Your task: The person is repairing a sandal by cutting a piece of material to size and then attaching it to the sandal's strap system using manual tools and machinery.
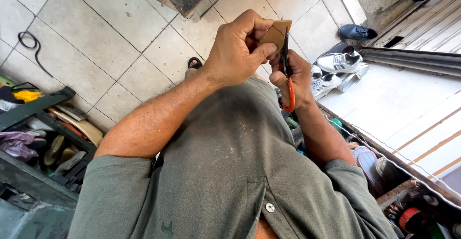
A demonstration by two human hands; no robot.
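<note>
Head view, looking down over a grey-green shirt. Left hand raised in front of the chest, fingers curled closed, thumb and forefinger pinching a small tan piece of sheet material, possibly leather or card; cannot tell which. Right hand just beside it, closed around the orange-handled scissors; fingers through the orange loop, dark blades pointing up and meeting the right edge of the tan piece. How far the blades are parted cannot be told at this angle. Both hands held over the lap, above the tiled floor. On the floor ahead: a sandalled foot just past the left wrist; white sneakers to the right of the right hand; a dark blue shoe further back, near the wall. A loop of black cord lies on the tiles at far left. Lower left: a dark green rack holding shoe soles and a yellow cloth. Lower right: a crate edge with cluttered small items, contents too mixed to identify.
</note>
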